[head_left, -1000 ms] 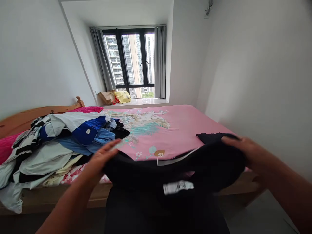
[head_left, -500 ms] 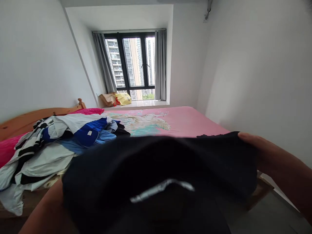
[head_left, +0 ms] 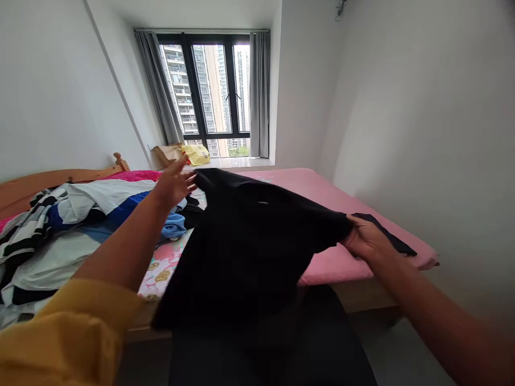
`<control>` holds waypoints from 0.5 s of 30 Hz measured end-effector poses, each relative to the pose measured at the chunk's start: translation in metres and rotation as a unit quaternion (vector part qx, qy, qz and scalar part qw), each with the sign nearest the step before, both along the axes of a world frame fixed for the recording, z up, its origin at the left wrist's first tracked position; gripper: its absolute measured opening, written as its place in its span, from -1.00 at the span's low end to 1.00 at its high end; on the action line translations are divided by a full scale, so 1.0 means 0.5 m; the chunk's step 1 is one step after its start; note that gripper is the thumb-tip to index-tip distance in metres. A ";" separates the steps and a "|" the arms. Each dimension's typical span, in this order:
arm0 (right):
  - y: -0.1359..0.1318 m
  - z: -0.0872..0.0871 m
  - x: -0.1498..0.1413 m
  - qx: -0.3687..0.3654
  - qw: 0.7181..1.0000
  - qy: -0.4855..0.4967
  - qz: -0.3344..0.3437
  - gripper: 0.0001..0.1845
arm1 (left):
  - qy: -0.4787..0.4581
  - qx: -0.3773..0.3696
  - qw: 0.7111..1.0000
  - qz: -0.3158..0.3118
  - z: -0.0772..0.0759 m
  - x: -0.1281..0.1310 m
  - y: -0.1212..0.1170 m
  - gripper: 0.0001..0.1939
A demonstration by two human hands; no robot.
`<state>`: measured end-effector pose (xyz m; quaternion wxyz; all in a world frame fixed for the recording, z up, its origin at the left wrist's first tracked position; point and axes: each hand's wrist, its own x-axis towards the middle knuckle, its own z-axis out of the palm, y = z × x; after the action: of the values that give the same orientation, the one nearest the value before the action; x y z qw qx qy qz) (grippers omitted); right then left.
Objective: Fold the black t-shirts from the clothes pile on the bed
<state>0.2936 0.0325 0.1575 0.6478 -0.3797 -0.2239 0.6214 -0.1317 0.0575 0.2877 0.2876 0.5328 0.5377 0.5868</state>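
Note:
A black garment [head_left: 245, 236] is stretched out over the pink bed [head_left: 322, 198], hanging down past the near edge. My left hand [head_left: 174, 185] is reached far forward at the garment's far corner, fingers spread, touching or just off the cloth. My right hand [head_left: 364, 238] is closed on the garment's right corner near the bed's right side. A second small black piece [head_left: 388, 236] lies on the sheet just beyond my right hand.
A heap of clothes [head_left: 76, 225] in white, blue and black stripes covers the bed's left half. A wooden headboard [head_left: 48, 179] runs along the left wall. Brown and yellow bags [head_left: 185, 154] sit on the window sill. A white wall stands close on the right.
The garment, bunched up in front of me before, is now swung out and spread over the bed. My left hand has moved forward and opened; my right hand has dropped to the bed's right side.

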 end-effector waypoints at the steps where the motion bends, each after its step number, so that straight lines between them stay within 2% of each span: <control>1: 0.026 -0.033 0.001 -0.027 0.999 0.002 -0.022 -0.84 | 0.018 -0.007 1.000 0.001 -0.005 0.019 0.035 -0.36; 2: 0.046 -0.068 0.006 -0.064 0.997 -0.001 -0.037 -0.84 | 0.047 -0.011 0.999 0.000 -0.021 0.037 0.060 -0.36; 4: 0.064 -0.145 0.023 -0.151 0.987 -0.014 -0.056 -0.85 | 0.109 -0.027 0.993 -0.039 -0.087 0.071 0.077 -0.38; 6: 0.056 -0.221 0.046 -0.220 0.973 -0.026 -0.068 -0.86 | 0.159 -0.072 0.976 -0.134 -0.187 0.098 0.052 -0.47; 9: 0.019 -0.311 0.079 -0.267 0.959 -0.044 -0.081 -0.84 | 0.191 -0.183 0.937 -0.228 -0.365 0.125 -0.036 -0.63; 10: 0.006 -0.332 0.086 -0.273 0.957 -0.052 -0.088 -0.83 | 0.174 -0.238 0.923 -0.246 -0.420 0.132 -0.069 -0.67; 12: -0.011 -0.362 0.094 -0.273 0.954 -0.075 -0.103 -0.83 | 0.092 -0.341 0.906 -0.232 -0.511 0.151 -0.126 -0.70; 13: -0.016 -0.371 0.093 -0.267 0.953 -0.091 -0.112 -0.84 | 0.076 -0.354 0.907 -0.217 -0.545 0.164 -0.146 -0.70; 15: -0.018 -0.383 0.085 -0.242 0.952 -0.135 -0.132 -0.91 | 0.045 -0.367 0.910 -0.187 -0.589 0.194 -0.165 -0.66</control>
<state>0.3359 0.0236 -0.0340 0.5764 -0.6314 -0.1001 0.5089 -0.0345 -0.0249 -0.0069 0.5430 0.5056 0.6184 0.2591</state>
